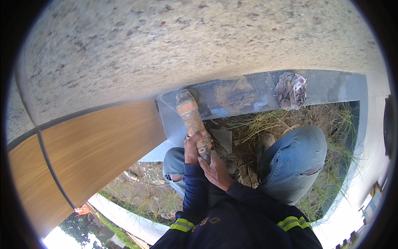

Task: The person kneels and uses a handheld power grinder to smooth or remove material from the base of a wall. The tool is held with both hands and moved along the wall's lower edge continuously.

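Both hands are on a dusty orange and grey angle grinder (192, 118). My left hand (194, 146) is wrapped round the rear part of its body. Behind it, my right hand (216, 169) grips the dark tail end. The grinder slants forward and slightly left, its head at the far end with the round disc (193, 95) partly hidden behind it. That disc is over the left end of a grey stone ledge (265, 91), close to the speckled wall; whether it touches the stone I cannot tell.
A crumpled wad of brownish wrapping (291, 90) lies on the ledge at right. The speckled stone wall (166, 45) rises ahead, with a wood-grain panel (99, 137) at left. My bent knees (296, 159) flank the grinder over soil and long grass (331, 137), near a loose grey slab (222, 140).
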A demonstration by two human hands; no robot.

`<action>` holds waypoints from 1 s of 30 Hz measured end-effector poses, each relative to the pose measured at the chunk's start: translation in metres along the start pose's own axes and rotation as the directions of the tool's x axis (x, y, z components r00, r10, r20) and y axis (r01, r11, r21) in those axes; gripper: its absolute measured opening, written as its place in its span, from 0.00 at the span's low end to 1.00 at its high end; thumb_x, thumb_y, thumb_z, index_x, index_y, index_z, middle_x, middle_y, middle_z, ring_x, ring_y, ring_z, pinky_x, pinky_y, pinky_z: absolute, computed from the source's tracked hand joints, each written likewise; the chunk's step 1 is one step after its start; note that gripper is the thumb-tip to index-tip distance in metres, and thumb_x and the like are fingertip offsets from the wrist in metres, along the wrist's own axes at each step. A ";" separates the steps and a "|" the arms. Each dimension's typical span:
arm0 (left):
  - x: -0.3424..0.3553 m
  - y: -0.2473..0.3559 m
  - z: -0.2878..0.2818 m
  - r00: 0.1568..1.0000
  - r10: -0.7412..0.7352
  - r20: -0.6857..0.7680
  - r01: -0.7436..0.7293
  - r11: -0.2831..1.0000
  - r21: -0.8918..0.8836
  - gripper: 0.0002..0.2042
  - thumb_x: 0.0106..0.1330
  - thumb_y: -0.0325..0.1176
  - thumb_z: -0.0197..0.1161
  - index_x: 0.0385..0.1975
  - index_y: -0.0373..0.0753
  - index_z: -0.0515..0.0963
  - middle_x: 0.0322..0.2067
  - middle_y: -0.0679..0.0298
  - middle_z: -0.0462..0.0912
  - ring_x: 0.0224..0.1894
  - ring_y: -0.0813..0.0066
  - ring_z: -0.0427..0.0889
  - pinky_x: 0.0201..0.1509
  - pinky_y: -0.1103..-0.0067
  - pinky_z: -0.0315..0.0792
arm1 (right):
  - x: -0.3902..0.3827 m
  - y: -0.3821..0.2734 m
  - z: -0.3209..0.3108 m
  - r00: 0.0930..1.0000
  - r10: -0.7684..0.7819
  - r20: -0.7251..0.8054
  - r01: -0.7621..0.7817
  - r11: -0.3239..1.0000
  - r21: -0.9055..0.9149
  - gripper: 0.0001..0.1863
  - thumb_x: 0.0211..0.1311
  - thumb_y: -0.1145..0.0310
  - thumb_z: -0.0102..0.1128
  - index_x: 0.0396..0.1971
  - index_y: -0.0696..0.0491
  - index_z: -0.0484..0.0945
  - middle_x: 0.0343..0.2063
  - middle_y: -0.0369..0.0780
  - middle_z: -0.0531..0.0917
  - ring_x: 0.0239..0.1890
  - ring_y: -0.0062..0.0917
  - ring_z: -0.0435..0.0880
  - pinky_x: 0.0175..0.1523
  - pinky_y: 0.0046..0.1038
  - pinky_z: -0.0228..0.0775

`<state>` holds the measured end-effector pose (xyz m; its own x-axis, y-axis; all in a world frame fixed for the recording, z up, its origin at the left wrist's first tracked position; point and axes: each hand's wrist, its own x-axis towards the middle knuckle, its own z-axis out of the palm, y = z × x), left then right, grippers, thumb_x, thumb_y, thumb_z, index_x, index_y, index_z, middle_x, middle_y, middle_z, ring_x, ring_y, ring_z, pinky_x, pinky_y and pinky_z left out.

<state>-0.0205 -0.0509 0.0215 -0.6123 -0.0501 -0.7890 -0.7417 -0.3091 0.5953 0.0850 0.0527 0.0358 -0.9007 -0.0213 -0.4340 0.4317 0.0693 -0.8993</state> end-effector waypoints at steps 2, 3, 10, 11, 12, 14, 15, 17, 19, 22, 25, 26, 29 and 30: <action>-0.003 0.003 0.009 1.000 0.004 0.013 -0.004 0.999 0.043 0.20 0.60 0.38 0.72 0.48 0.31 0.78 0.31 0.56 0.85 0.27 0.63 0.87 0.31 0.70 0.84 | 0.000 0.007 0.003 0.995 -0.085 -0.052 0.081 0.995 -0.064 0.23 0.76 0.54 0.62 0.48 0.61 0.70 0.28 0.58 0.83 0.33 0.59 0.84 0.37 0.53 0.74; -0.004 0.005 0.012 1.000 0.007 0.020 -0.008 0.998 0.066 0.20 0.60 0.37 0.72 0.48 0.31 0.78 0.31 0.56 0.85 0.28 0.63 0.87 0.31 0.71 0.83 | 0.000 0.008 0.004 0.989 -0.129 -0.076 0.121 0.988 -0.097 0.23 0.76 0.53 0.63 0.48 0.61 0.70 0.28 0.58 0.83 0.33 0.59 0.84 0.37 0.54 0.74; 0.000 0.002 -0.005 1.000 0.010 -0.016 -0.009 0.999 0.034 0.21 0.60 0.39 0.71 0.48 0.31 0.78 0.33 0.55 0.85 0.29 0.62 0.87 0.32 0.70 0.83 | 0.004 -0.009 0.000 1.000 0.022 0.002 -0.022 1.000 -0.022 0.24 0.76 0.52 0.62 0.46 0.61 0.69 0.26 0.58 0.82 0.31 0.60 0.84 0.35 0.55 0.73; 0.000 0.002 -0.005 1.000 0.003 -0.027 -0.002 0.999 0.037 0.21 0.60 0.39 0.71 0.48 0.31 0.78 0.33 0.55 0.85 0.29 0.62 0.87 0.32 0.70 0.83 | 0.004 -0.007 0.000 0.999 0.030 0.009 -0.030 0.999 -0.025 0.24 0.76 0.52 0.61 0.46 0.61 0.68 0.25 0.59 0.82 0.30 0.60 0.83 0.34 0.55 0.73; 0.000 0.001 -0.005 0.999 -0.004 -0.038 0.006 0.999 0.040 0.21 0.60 0.39 0.72 0.48 0.31 0.78 0.33 0.55 0.85 0.29 0.62 0.87 0.33 0.69 0.83 | 0.004 -0.006 0.000 0.999 0.039 0.016 -0.038 0.999 -0.028 0.24 0.76 0.52 0.61 0.46 0.61 0.68 0.24 0.59 0.82 0.30 0.61 0.83 0.34 0.55 0.73; 0.001 0.001 -0.005 0.999 0.003 -0.038 -0.001 0.999 0.054 0.22 0.60 0.40 0.72 0.48 0.31 0.78 0.33 0.55 0.85 0.30 0.62 0.87 0.33 0.69 0.84 | 0.005 -0.004 0.002 1.000 -0.011 -0.023 0.011 1.000 -0.022 0.24 0.76 0.52 0.61 0.46 0.61 0.68 0.23 0.59 0.81 0.29 0.61 0.83 0.32 0.55 0.72; 0.002 0.002 -0.005 0.999 0.008 -0.038 -0.005 0.998 0.062 0.22 0.60 0.40 0.72 0.48 0.31 0.78 0.33 0.55 0.85 0.30 0.62 0.87 0.34 0.69 0.84 | 0.006 -0.003 0.003 0.998 -0.037 -0.043 0.037 0.999 -0.019 0.25 0.76 0.52 0.61 0.46 0.61 0.68 0.23 0.59 0.81 0.29 0.62 0.83 0.32 0.56 0.71; 0.002 0.003 -0.006 0.999 0.008 -0.034 -0.006 0.999 0.054 0.21 0.60 0.40 0.72 0.48 0.31 0.78 0.33 0.55 0.85 0.30 0.62 0.87 0.34 0.69 0.84 | 0.006 -0.002 0.005 0.998 -0.050 -0.040 0.050 0.999 -0.004 0.24 0.76 0.52 0.61 0.46 0.61 0.68 0.23 0.59 0.81 0.29 0.61 0.83 0.31 0.56 0.71; 0.003 0.003 -0.006 1.000 0.008 -0.029 -0.007 0.999 0.047 0.21 0.60 0.40 0.72 0.48 0.31 0.78 0.34 0.54 0.85 0.30 0.62 0.87 0.34 0.69 0.85 | 0.006 0.000 0.006 0.998 -0.057 -0.038 0.057 0.998 0.007 0.24 0.76 0.52 0.62 0.46 0.61 0.68 0.23 0.59 0.81 0.28 0.61 0.83 0.31 0.56 0.71; 0.002 0.003 -0.003 1.000 0.013 -0.026 -0.012 1.000 0.017 0.21 0.60 0.39 0.72 0.47 0.31 0.78 0.32 0.55 0.85 0.29 0.62 0.87 0.33 0.70 0.84 | 0.006 0.002 0.006 0.999 -0.045 -0.025 0.045 0.999 0.002 0.24 0.76 0.53 0.62 0.46 0.60 0.68 0.22 0.58 0.81 0.28 0.61 0.83 0.31 0.55 0.71; 0.003 0.003 -0.004 0.999 0.017 -0.029 -0.017 1.000 -0.003 0.20 0.59 0.38 0.73 0.47 0.31 0.79 0.31 0.56 0.85 0.27 0.63 0.87 0.31 0.71 0.83 | 0.006 0.002 0.007 1.000 -0.024 -0.007 0.024 1.000 0.003 0.24 0.76 0.53 0.63 0.47 0.61 0.68 0.23 0.58 0.81 0.28 0.60 0.83 0.31 0.55 0.72; 0.005 0.003 -0.006 1.000 0.005 -0.022 -0.005 1.000 0.007 0.21 0.60 0.38 0.73 0.47 0.31 0.78 0.32 0.55 0.85 0.29 0.62 0.88 0.33 0.70 0.84 | 0.006 0.000 0.007 1.000 -0.025 -0.014 0.025 1.000 0.015 0.24 0.76 0.54 0.63 0.47 0.61 0.68 0.22 0.58 0.81 0.28 0.60 0.83 0.31 0.54 0.72; 0.005 0.002 -0.008 1.000 -0.011 -0.016 0.012 0.999 0.039 0.22 0.60 0.39 0.72 0.48 0.31 0.78 0.34 0.54 0.85 0.30 0.61 0.88 0.35 0.69 0.85 | 0.005 0.000 0.007 0.997 -0.060 -0.037 0.061 0.998 0.028 0.24 0.76 0.54 0.63 0.47 0.61 0.67 0.23 0.58 0.81 0.28 0.60 0.83 0.30 0.54 0.72; 0.004 0.002 -0.006 1.000 -0.015 -0.015 0.016 0.999 0.049 0.22 0.60 0.39 0.72 0.49 0.31 0.78 0.33 0.54 0.85 0.30 0.61 0.88 0.35 0.69 0.85 | 0.005 0.002 0.007 0.996 -0.077 -0.047 0.078 0.997 0.027 0.24 0.76 0.54 0.63 0.48 0.61 0.67 0.23 0.58 0.81 0.28 0.60 0.83 0.30 0.54 0.71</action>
<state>-0.0229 -0.0578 0.0187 -0.5970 -0.0595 -0.8000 -0.7638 -0.2629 0.5895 0.0818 0.0459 0.0319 -0.9325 0.0202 -0.3605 0.3610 0.0403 -0.9317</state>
